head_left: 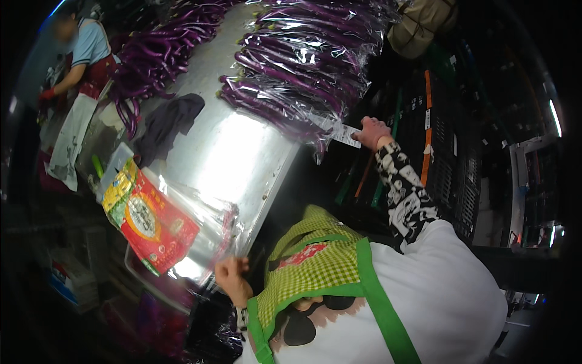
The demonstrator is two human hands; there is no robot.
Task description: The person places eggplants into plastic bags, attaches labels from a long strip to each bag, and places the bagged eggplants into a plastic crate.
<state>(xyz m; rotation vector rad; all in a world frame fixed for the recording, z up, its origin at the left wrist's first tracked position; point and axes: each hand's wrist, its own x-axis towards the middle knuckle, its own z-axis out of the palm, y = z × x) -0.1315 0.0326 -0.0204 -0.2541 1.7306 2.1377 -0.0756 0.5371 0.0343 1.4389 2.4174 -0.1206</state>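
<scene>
My right hand point(373, 133) reaches out past the table's right edge. Its fingers are closed on the end of a label strip point(345, 134), white with print, which runs toward the nearest bagged eggplants point(273, 97). Those long purple eggplants lie in clear film, several bundles stacked in a row up the metal table point(248, 155). By the near edge of the table is my left hand point(232, 279), its fingers curled in. Whatever it may hold is hidden. Just beyond it lies a stack of clear plastic bags point(212, 221).
Loose eggplants point(163, 54) heap at the far left, with a dark cloth point(170, 124) nearer. A red and yellow printed bag point(151, 218) rests on the left edge. Black crates point(439, 139) stand at right. A co-worker point(88, 54) in a dark red apron is at far left.
</scene>
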